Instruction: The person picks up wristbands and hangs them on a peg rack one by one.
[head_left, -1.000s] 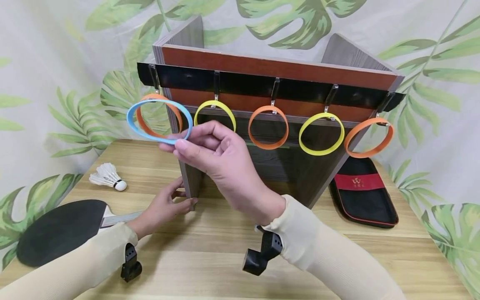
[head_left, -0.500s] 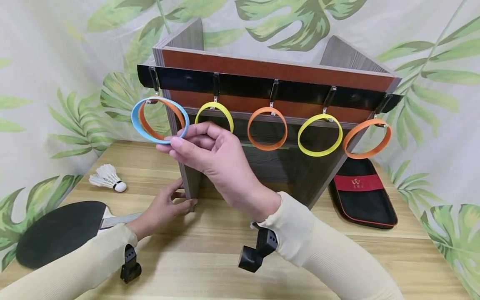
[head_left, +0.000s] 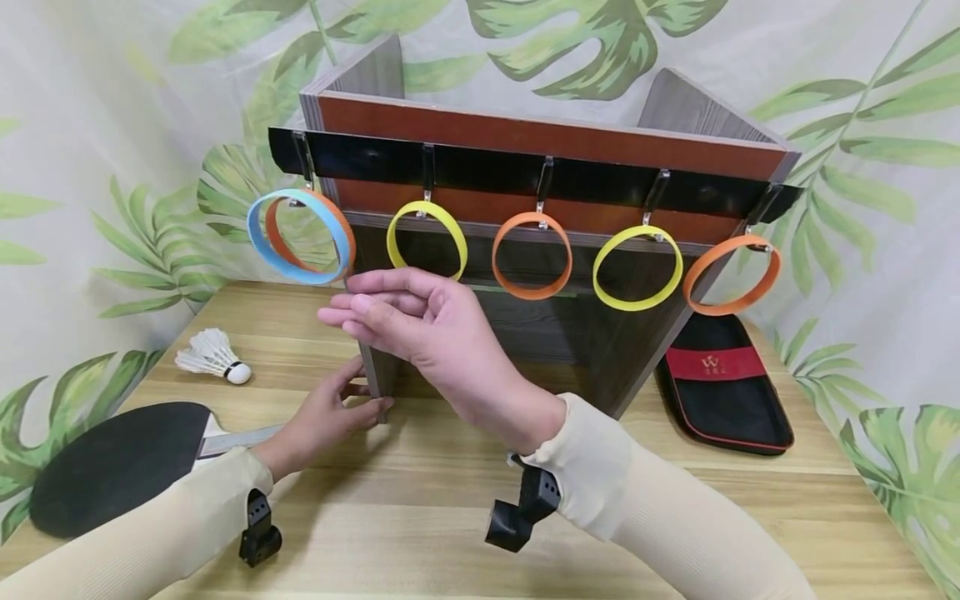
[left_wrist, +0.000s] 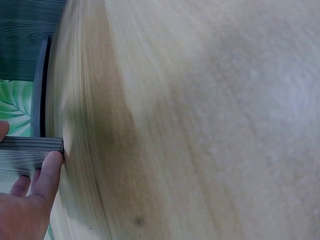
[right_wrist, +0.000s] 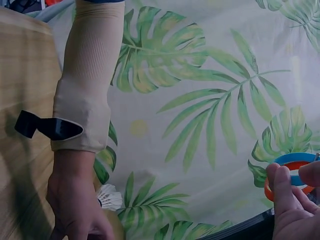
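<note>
My right hand (head_left: pixel 450 342) hovers in front of the grey wooden stand (head_left: pixel 555 133), its fingers extended together and holding nothing. Above and left of the fingertips, a blue ring (head_left: pixel 253 233) hangs with an orange ring (head_left: pixel 273 235) on the leftmost hook of the black rail (head_left: pixel 487 168). Down by the table, my left hand (head_left: pixel 326 417) grips the lower front edge of the stand's left side panel (left_wrist: pixel 30 145); the left wrist view has fingers on both faces of it. Further right on the rail hang yellow rings (head_left: pixel 457 237) and orange rings (head_left: pixel 501 258), one per hook.
Behind my left forearm lies a black table tennis bat (head_left: pixel 120 467), with a white shuttlecock (head_left: pixel 213 354) beyond it. A black case with a red band (head_left: pixel 723 404) stands right of the stand on the wooden table (head_left: pixel 450 533). Leaf-patterned cloth (head_left: pixel 135 100) covers the background.
The blue ring, pinched in my right hand before, has moved onto the leftmost hook. My right fingers have let go and dropped slightly below it. The left hand keeps its place.
</note>
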